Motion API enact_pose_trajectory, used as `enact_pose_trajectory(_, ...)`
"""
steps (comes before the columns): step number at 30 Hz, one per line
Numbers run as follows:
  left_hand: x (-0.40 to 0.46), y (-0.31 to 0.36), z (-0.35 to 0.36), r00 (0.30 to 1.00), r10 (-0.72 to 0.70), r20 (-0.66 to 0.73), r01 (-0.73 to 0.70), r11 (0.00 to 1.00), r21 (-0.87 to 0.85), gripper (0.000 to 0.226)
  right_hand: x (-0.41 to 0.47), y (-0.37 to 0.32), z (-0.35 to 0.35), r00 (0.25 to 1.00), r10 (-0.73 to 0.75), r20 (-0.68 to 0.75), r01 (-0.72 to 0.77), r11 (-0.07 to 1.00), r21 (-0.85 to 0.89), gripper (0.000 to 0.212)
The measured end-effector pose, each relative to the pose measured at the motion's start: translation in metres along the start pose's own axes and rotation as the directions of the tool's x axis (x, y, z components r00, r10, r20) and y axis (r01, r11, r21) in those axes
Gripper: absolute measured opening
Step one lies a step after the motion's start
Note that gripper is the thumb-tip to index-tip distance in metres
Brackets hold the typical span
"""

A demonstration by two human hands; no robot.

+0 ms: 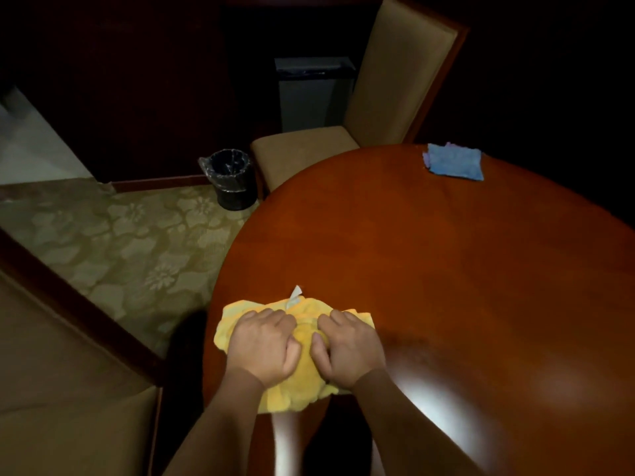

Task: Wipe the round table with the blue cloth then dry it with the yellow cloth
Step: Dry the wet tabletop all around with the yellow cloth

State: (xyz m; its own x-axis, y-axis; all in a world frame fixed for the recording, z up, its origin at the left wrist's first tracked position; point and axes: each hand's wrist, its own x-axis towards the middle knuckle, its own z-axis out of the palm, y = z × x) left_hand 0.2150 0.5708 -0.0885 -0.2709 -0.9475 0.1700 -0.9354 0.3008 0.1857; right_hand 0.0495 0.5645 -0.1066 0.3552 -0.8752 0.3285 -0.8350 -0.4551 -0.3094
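Both hands (264,345) (350,348) on yellow cloth (302,383); lined bin (231,178) apparently empty.

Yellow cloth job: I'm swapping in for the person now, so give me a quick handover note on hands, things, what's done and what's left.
Left hand: grips the yellow cloth, fingers curled into it.
Right hand: grips the same cloth beside the left hand.
Yellow cloth: bunched on the near left edge of the round table, a white tag sticking up at its far side.
Blue cloth: lying untouched near the table's far edge, apart from both hands.
Done, judging by this: blue cloth set aside, so the wiping appears finished.
Left: drying, begun only at the near edge; most of the tabletop lies ahead.
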Motion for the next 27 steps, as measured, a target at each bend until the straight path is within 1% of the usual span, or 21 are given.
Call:
enact_pose_trajectory(4,0.014,-0.003,0.003,0.999,-0.025,-0.04,0.026,0.999,0.032,0.03,0.015,0.004,0.002,0.999,0.011,-0.043,-0.011,1.0,0.004,0.027)
enact_pose_trajectory(8,-0.002,0.012,-0.007,0.996,-0.085,-0.022,0.086,0.994,0.063,0.029,0.005,-0.002,-0.008,1.0,0.013,-0.017,-0.013,1.0,-0.01,0.032)
enact_pose_trajectory(12,-0.046,0.037,-0.018,0.989,-0.146,0.01,0.145,0.988,0.046,0.025,-0.029,-0.016,-0.021,0.999,-0.02,0.032,0.02,1.0,-0.016,0.03)
enact_pose_trajectory(16,-0.095,0.06,-0.027,0.991,-0.116,0.071,0.113,0.992,0.047,0.023,-0.081,-0.032,-0.036,0.994,-0.027,0.108,0.025,1.0,0.017,0.027)
enact_pose_trajectory(21,-0.136,0.077,-0.029,0.992,-0.102,0.07,0.102,0.995,0.003,0.02,-0.123,-0.05,-0.044,0.989,-0.022,0.149,0.027,0.999,-0.034,0.026)
enact_pose_trajectory(24,-0.139,0.075,-0.026,0.993,-0.108,0.048,0.109,0.994,-0.013,0.021,-0.127,-0.049,-0.042,0.991,-0.048,0.123,0.053,0.998,-0.039,0.025)
enact_pose_trajectory(27,-0.132,0.066,-0.018,0.995,-0.1,0.002,0.1,0.994,-0.052,0.02,-0.116,-0.041,-0.036,0.987,-0.131,0.09,0.131,0.991,0.01,0.024)
